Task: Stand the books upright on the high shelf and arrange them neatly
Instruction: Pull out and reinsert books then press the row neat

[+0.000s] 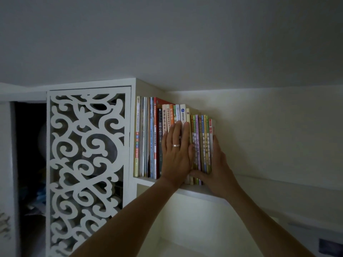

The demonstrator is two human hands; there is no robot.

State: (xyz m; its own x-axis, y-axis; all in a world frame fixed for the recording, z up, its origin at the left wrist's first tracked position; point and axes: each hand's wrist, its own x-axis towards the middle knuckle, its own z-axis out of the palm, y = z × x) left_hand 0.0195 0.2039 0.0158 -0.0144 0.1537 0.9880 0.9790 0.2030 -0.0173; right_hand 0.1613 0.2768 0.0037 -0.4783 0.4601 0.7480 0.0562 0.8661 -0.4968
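Here, the books [148,138] are stood upright on the high shelf [193,191]. Their spines are pressed by the flat, spread left hand [175,154]; the row's right end is cupped by the right hand [217,169].

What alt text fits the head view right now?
Two hands square up a row of upright books on a high white shelf: the left hand lies flat on the spines, the right hand cups the row's right end. A carved white cabinet door stands left.
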